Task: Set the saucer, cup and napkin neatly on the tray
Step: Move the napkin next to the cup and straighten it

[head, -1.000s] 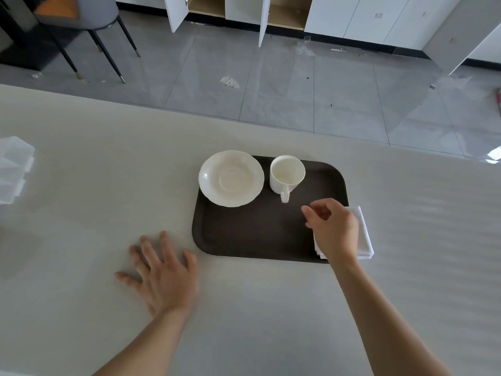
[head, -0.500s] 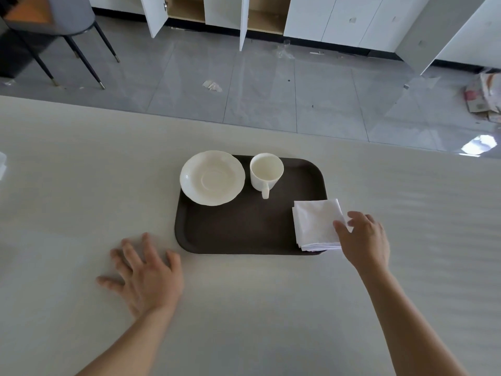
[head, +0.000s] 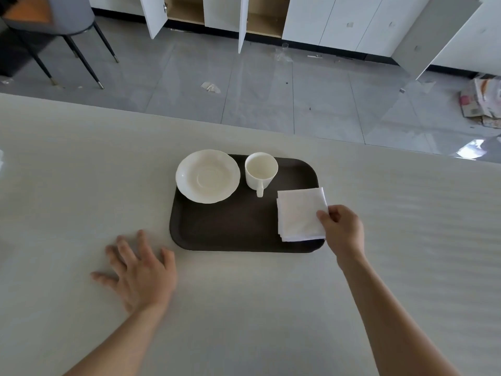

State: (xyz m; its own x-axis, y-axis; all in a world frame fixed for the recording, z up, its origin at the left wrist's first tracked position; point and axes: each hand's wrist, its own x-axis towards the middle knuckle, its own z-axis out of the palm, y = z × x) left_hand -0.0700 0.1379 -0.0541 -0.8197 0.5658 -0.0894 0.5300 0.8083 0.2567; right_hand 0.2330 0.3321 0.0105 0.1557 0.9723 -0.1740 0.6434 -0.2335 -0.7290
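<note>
A dark brown tray (head: 230,229) lies on the pale table. A white saucer (head: 207,176) sits on its far left corner, overhanging the rim. Beside it to the right stands a white cup (head: 261,170), upright, its handle pointing toward me. A folded white napkin (head: 299,214) rests on the tray's right side. My right hand (head: 342,228) pinches the napkin's right edge between thumb and fingers. My left hand (head: 141,272) lies flat on the table, fingers spread, just left of the tray's near corner.
The table's far edge runs across the view, with grey tiled floor beyond. A chair (head: 54,20) stands at the far left, white cabinets (head: 339,20) with open doors along the back, and a pile of papers (head: 482,101) on the floor at right.
My right hand slid off the top of the napkin to its right edge and now pinches it. The napkin sits slightly further onto the tray. My left hand stayed flat.
</note>
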